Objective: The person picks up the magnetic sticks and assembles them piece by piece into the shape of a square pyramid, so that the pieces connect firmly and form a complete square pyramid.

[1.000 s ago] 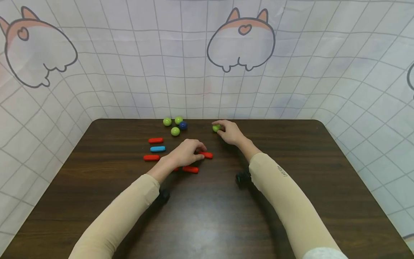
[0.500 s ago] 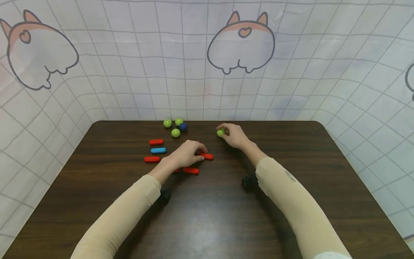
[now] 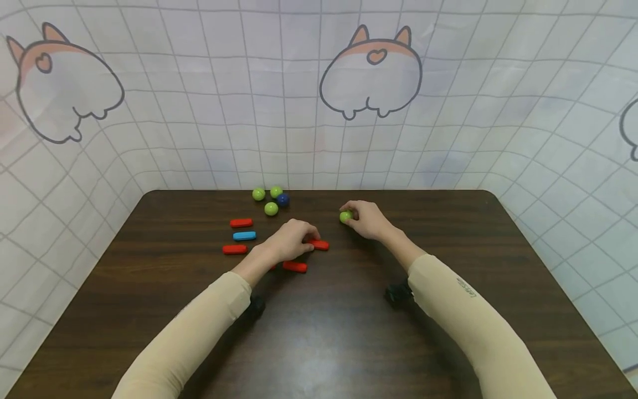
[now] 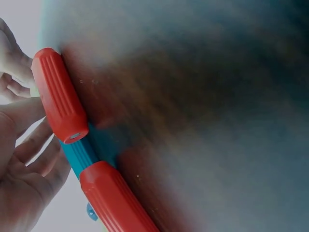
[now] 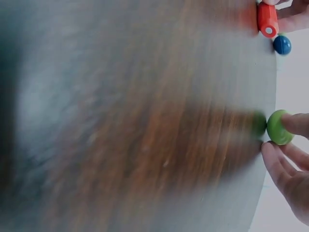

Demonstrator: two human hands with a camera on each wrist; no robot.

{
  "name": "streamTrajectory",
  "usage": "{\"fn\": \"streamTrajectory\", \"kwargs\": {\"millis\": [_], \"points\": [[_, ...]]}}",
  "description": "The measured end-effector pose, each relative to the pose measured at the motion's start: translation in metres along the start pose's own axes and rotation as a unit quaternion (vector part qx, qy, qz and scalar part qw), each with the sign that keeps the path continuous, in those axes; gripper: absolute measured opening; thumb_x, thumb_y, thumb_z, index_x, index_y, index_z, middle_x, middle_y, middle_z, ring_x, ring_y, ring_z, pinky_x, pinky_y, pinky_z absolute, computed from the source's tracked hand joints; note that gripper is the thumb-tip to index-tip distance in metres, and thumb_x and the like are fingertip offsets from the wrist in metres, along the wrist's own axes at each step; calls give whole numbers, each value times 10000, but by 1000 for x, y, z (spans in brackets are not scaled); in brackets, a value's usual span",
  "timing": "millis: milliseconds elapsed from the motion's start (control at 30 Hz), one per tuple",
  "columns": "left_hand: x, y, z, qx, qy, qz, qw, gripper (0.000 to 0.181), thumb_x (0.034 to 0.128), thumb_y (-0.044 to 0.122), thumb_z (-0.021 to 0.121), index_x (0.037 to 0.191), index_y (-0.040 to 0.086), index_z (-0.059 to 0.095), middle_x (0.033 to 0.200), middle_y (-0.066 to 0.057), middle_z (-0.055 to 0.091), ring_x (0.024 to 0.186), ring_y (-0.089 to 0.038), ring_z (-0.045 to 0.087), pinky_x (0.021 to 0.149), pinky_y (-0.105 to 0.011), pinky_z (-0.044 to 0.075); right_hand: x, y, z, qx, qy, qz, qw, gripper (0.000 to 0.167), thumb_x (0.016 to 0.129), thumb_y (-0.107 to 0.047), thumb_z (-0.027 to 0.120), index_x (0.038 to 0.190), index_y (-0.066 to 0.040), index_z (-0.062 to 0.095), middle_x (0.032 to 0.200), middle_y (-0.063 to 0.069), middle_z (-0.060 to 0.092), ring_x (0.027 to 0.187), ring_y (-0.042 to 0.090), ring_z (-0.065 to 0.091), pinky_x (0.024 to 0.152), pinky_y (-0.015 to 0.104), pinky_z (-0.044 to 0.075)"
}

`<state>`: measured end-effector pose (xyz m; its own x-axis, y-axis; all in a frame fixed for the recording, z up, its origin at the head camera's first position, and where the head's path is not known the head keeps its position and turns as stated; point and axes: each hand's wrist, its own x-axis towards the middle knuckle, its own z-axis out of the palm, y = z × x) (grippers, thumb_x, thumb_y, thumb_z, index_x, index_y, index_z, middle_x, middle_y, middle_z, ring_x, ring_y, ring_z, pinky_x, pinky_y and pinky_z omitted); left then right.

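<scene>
My left hand (image 3: 291, 238) holds the left end of a red plastic bar (image 3: 321, 245) between thumb and fingers, seen also in the right wrist view as a red bar (image 5: 268, 20). Across from it, my right hand (image 3: 368, 218) pinches a small green ball (image 5: 278, 126) low over the table. In the left wrist view two ribbed red bars (image 4: 59, 96) and a blue bar (image 4: 79, 157) lie in front of the left hand's fingers, covering part of them. Another red bar (image 3: 295, 267) lies near the left thumb; one more is mostly hidden under the wrist.
Left of the left hand lie a red bar (image 3: 241, 223), a blue bar (image 3: 244, 235) and another red bar (image 3: 235, 249). Several green balls (image 3: 271, 209) and a dark blue ball (image 3: 283, 199) sit at the back of the dark wooden table (image 3: 329, 338). A gridded cloth (image 3: 314, 138) stands behind.
My right hand has drawn the green ball nearer and a little to the right across the table. The left hand stays at its red bar. The head view has tilted slightly upward.
</scene>
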<state>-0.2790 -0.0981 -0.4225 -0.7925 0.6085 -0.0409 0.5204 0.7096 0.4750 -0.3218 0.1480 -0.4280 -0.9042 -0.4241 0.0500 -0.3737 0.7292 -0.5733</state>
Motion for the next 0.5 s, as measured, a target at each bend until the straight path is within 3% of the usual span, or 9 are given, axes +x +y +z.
{"fn": "streamTrajectory", "kwargs": {"millis": [500], "points": [[-2, 1, -1, -81, 24, -147, 9999, 207, 977, 104, 724, 1177, 54, 741, 1118, -46, 719, 1010, -191, 652, 882, -368, 540, -24, 3, -8, -25, -130, -135, 9998, 296, 977, -111, 716, 1253, -16, 662, 1112, 112, 688, 974, 257, 619, 886, 439, 508]]}}
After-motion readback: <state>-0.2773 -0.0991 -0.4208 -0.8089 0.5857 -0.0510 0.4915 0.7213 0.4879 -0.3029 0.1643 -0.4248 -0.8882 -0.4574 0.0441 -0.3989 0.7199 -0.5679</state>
